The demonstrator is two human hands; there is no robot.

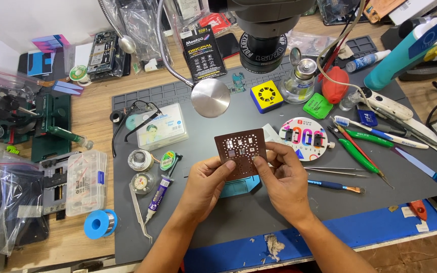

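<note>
Both my hands hold up a thin brown square stencil plate (242,150) full of small cut-out windows. My left hand (206,186) grips its lower left edge with the thumb on its face. My right hand (281,178) pinches its lower right edge between thumb and forefinger. The plate is tilted toward me above the grey work mat (193,222). A teal holder (238,187) lies on the mat just beneath my hands, mostly hidden.
A microscope head (265,30) hangs over the mat's far side, with a round metal lamp disc (210,97). Tweezers (139,212), a purple syringe (156,198), small tins and a blue solder spool (100,224) lie left. Brushes, green-handled tools (362,156) and a round sticker pad (303,137) lie right.
</note>
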